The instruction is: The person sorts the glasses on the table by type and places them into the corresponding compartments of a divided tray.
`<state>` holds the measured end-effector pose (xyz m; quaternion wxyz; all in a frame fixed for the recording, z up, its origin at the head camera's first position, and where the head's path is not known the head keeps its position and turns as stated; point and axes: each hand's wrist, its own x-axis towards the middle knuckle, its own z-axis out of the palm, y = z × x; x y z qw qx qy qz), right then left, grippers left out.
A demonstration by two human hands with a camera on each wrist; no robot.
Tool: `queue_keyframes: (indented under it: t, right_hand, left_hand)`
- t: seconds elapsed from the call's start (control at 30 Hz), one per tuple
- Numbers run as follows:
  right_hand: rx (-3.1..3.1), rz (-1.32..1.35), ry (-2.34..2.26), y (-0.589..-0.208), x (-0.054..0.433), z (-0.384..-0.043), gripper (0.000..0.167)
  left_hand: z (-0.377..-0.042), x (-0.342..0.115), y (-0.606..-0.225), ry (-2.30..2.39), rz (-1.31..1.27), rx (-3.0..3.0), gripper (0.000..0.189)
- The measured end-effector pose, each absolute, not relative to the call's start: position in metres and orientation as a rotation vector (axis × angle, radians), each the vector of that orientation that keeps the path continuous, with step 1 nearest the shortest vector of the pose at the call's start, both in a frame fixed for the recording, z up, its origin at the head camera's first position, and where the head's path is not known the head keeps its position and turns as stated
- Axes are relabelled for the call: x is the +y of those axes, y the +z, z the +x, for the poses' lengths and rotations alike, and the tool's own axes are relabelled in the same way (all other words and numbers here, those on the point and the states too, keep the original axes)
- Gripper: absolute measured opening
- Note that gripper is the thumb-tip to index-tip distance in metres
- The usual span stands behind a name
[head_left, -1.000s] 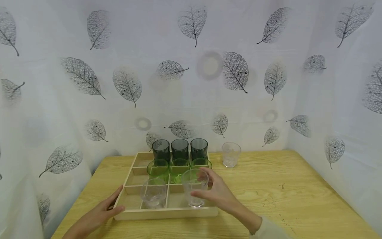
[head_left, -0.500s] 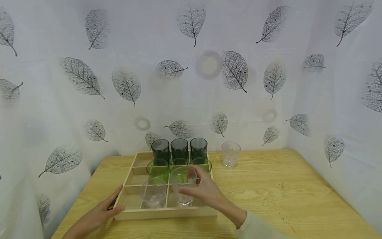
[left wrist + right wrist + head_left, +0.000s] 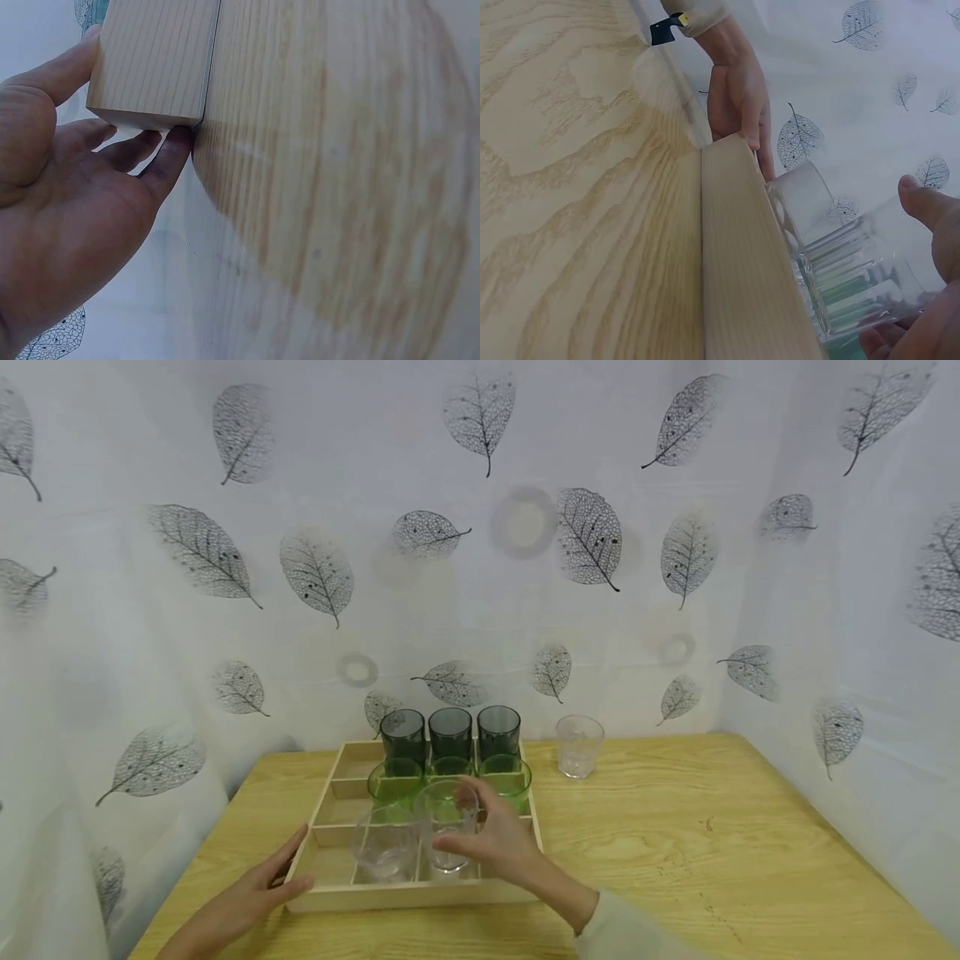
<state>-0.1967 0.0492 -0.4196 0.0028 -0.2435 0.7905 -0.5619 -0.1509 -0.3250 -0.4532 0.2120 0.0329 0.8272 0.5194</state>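
My right hand [image 3: 501,839] holds a clear drinking glass [image 3: 444,843], thumb on its near side and fingers on its far side. The glass is upright over the front row of a compartmented wooden tray [image 3: 352,898], just right of another clear glass [image 3: 384,852]. In the right wrist view, the held glass [image 3: 862,274] overlaps the tray's front wall [image 3: 742,262]. My left hand [image 3: 243,893] grips the tray's front left corner, its thumb at the front wall and its fingers along the left side.
Three green glasses [image 3: 393,783] stand in the tray's middle row, and three dark grey glasses [image 3: 451,731] in the back row. One more clear glass [image 3: 579,747] is on the wooden table [image 3: 675,843], right of the tray. A leaf-patterned curtain [image 3: 480,610] hangs behind.
My right hand has moved left with the clear glass, from the right part of the front row toward the other clear glass. The left hand stays at the tray corner.
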Motion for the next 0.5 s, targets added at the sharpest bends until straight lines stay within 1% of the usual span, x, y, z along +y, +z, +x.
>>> queue_keyframes:
  t: [0.33, 0.5]
  right_hand:
    - [2.535, -0.795, -1.662, -0.4294, 0.0500, -0.1899, 0.094]
    - [2.504, -0.776, -1.680, -0.4291, 0.0578, -0.1873, 0.091]
  left_hand:
    - [-0.1512, -0.3274, -0.4547, 1.433, 0.110, 2.307, 0.086]
    - [-0.1510, -0.3277, -0.4533, 1.429, 0.112, 2.311, 0.086]
